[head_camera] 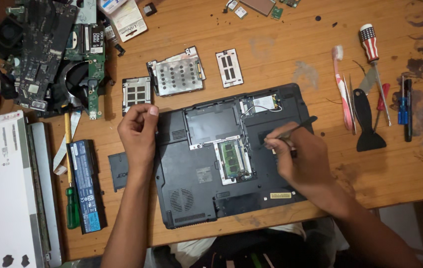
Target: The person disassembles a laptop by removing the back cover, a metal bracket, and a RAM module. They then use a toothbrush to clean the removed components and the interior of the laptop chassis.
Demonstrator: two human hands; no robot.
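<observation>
Head view: tweezers over laptop; screwdrivers, battery lie aside.

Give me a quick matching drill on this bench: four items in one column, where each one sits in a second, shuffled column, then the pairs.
Items:
1. laptop battery
2. toothbrush
3. thin black tool
4. stack of circuit boards

Places:
A. far left corner of the table
B. held in the right hand, over the laptop
C. left of the left hand, beside a green-handled screwdriver
D. right of the laptop, next to the scraper

Pairs: 1-C, 2-D, 3-B, 4-A
</observation>
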